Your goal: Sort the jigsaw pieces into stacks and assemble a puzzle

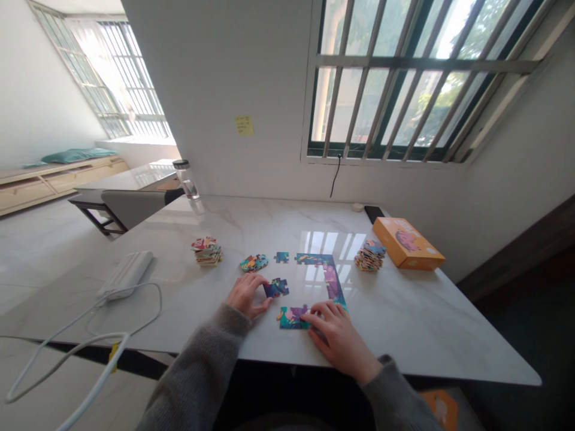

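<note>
My left hand [247, 294] holds a dark blue jigsaw piece [277, 287] at its left edge, between thumb and index finger. My right hand [333, 335] rests its fingertips on the right part of a joined strip of jigsaw pieces [291, 318], green and purple, near the table's front edge. Its fingers are spread and partly hide the corner. From there a joined border [331, 280] runs up the right side and turns left along the top. A single blue piece [282, 257] lies apart, left of that top row.
Loose pieces [254, 263] lie beyond my left hand. Stacks of pieces stand at left [207, 251] and right [370, 256]. An orange box [406, 242], a black phone [374, 214], a bottle [187, 179] and a white power strip [128, 274] with cables are on the white table [431, 323].
</note>
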Tool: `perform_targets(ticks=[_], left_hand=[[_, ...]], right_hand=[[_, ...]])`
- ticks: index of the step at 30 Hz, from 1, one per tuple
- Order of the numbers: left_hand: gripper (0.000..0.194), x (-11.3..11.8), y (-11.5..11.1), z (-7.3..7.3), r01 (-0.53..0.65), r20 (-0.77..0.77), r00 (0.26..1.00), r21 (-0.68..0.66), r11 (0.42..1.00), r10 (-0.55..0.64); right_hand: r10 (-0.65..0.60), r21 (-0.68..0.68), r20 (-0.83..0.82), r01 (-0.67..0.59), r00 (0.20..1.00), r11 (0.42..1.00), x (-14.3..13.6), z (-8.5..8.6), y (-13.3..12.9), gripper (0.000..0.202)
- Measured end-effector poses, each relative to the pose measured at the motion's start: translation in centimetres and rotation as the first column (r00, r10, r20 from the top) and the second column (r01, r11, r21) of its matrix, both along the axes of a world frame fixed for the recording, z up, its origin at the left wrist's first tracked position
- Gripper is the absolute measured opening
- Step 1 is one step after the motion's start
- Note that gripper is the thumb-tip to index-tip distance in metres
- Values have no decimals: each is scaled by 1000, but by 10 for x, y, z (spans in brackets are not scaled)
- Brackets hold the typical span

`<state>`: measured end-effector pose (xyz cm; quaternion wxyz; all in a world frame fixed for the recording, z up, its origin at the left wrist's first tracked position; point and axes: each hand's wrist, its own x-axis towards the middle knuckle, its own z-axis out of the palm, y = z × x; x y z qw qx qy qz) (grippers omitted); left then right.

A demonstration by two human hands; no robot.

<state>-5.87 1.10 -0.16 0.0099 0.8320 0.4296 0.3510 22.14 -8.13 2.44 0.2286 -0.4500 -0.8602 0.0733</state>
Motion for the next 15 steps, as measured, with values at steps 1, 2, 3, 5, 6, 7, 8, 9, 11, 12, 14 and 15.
perform_targets(ticks=[1,2,3,5,6,7,8,9,11,12,14,15], left_hand=[[23,3,-4,3,20,35,999,29,999,-21],[21,7,-9,6,43,73,996,56,997,-48],[19,13,-14,9,67,114,991,78,995,-75],[17,28,-27,14,100,202,972,104,990,-120],[16,36,-33,15,109,243,961,111,988,-134],[16,44,-38,16,117,272,951,117,986,-145],[17,51,-43,16,124,282,947,126,984,-156],[17,57,-47,16,132,273,948,137,982,-166],[17,66,-52,15,150,217,959,151,977,-180],[16,68,-53,14,154,186,966,154,976,-181],[15,69,-53,12,152,141,974,164,975,-175],[14,69,-53,11,150,126,977,178,973,-174]], right_hand=[[0,-1,-5,0,1000,1000,0,0,0,28],[-4,-2,-12,4,1000,1000,0,0,0,28],[-9,-4,-21,9,1000,1000,0,-1,0,28],[-21,-8,-42,21,999,1000,0,-2,1,28],[-24,-8,-52,24,998,1000,0,-4,1,28],[-25,-3,-62,24,998,1000,0,-5,2,27],[-23,4,-71,24,997,1000,0,-6,3,24],[-22,14,-81,23,996,1000,0,-7,3,19],[-24,33,-120,28,992,999,1,-9,4,14],[-32,37,-155,38,987,999,2,-8,4,14],[-55,28,-241,63,969,998,4,-7,4,17],[-66,15,-283,73,957,997,5,-6,3,19]])
